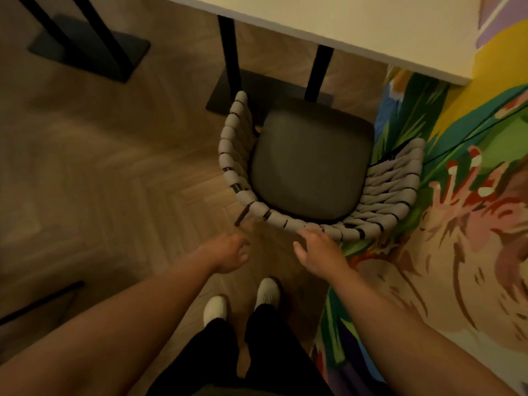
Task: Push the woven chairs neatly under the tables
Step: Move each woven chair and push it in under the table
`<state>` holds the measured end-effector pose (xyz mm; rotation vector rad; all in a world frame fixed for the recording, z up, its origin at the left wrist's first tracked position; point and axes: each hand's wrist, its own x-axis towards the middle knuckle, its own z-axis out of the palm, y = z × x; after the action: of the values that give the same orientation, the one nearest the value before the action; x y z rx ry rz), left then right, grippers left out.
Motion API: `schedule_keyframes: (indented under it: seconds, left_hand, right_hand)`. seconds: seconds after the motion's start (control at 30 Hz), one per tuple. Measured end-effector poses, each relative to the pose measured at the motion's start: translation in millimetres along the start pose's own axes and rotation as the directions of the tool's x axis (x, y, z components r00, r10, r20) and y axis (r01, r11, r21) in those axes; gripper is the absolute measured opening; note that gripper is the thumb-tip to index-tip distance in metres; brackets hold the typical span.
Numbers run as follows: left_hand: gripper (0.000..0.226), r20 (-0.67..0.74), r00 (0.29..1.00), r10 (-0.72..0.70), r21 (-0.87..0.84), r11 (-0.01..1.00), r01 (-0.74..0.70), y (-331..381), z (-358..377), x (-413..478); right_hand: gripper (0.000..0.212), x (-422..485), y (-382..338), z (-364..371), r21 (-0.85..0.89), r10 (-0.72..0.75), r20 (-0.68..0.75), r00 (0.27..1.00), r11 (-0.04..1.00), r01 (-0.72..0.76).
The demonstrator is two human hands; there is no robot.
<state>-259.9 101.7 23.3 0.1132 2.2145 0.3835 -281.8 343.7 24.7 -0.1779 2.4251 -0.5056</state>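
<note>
The pale rectangular surface [343, 21] stands on black legs. The grey woven chair with a dark seat cushion [308, 167] sits at its near edge, seat mostly uncovered, so the push seems still to do. The right hand [317, 252] lies open on the backrest rim, and the left hand [231, 254] hovers beside it, loosely open.

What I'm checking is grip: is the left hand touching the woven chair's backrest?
Apart. The head view shows bare wooden floor between the left hand and the woven chair's backrest.

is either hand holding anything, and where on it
Nothing is gripped. The right hand rests fingertips on the back rim of the woven chair; the left hand hangs free.
</note>
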Motion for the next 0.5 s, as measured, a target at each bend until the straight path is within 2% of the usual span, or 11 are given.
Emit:
schedule_keyframes:
  seconds: [0.07,0.2,0.33,0.5]
  left_hand:
    - [0.047,0.061,0.996,-0.060,-0.161,0.985,0.070,-14.1,12.5,-27.0]
    - [0.040,0.041,0.983,-0.179,-0.406,0.896,0.180,-45.6,49.1,-87.7]
    - [0.034,-0.012,0.941,-0.338,-0.545,0.791,0.277,-84.8,93.1,-138.3]
    - [0.031,-0.013,0.873,-0.487,-0.748,0.584,0.315,-130.4,144.3,-197.9]
  right_hand:
    - [0.048,-5.9,-22.7,0.2,0.029,-0.008,0.132,0.991,1.000,0.004]
    - [0.047,-8.8,-61.2,6.8,0.010,-0.070,0.389,0.919,0.997,0.072]
    - [0.047,-16.8,-98.7,23.9,-0.061,-0.108,0.467,0.877,0.986,0.153]
    - [0.045,-20.1,-152.6,50.8,-0.193,-0.162,0.547,0.821,0.930,0.312]
